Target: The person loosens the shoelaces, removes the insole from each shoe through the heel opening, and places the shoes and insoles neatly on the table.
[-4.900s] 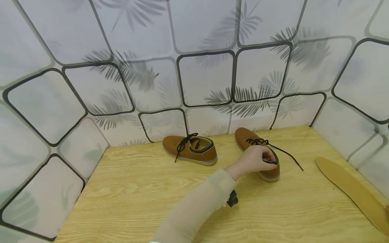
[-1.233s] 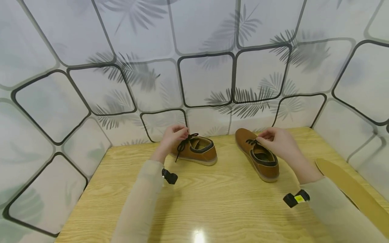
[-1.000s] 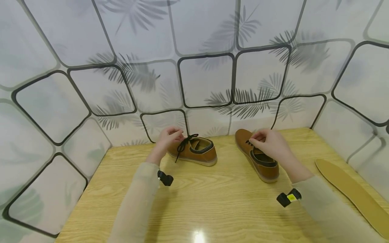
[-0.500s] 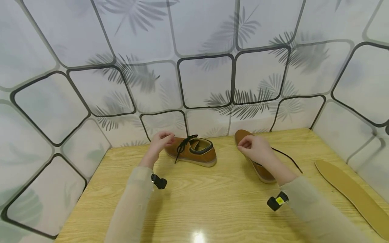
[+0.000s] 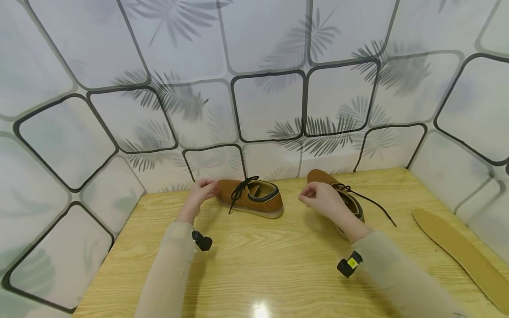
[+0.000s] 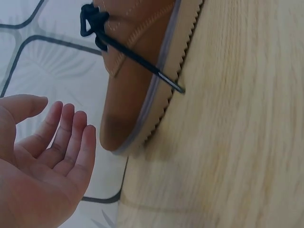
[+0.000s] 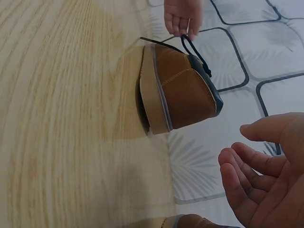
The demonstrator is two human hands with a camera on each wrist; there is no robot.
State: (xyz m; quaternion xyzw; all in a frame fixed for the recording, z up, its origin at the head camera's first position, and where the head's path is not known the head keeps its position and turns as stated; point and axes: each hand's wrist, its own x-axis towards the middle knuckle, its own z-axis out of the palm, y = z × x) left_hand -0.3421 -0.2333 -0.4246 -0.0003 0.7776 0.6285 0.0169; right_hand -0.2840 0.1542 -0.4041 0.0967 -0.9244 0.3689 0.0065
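Note:
A brown leather shoe [image 5: 264, 206], its black laces tied in a bow, lies on the table with its toe to the left. My left hand [image 5: 200, 194] hovers by that toe, fingers loosely bent around nothing; its empty palm [image 6: 47, 175] shows in the left wrist view. The matching shoe [image 5: 318, 176] sits farther right, toe toward the wall, one lace end trailing on the table. In front of it, partly hiding its side, is my right hand [image 5: 323, 198]. The right wrist view shows thumb and fingers apart beside the left shoe's heel [image 7: 187, 97].
A tan insole [image 5: 457, 251] lies along the table's right side. Patterned sheeting [image 5: 270, 106] rises behind and on both sides of the wooden table [image 5: 254, 260]. Dark cameras are strapped to both wrists.
The left hand, earlier at the right shoe's opening, went to the left shoe's laces, then drifted left past its toe. The right hand came in over the right shoe and slid left off its laces.

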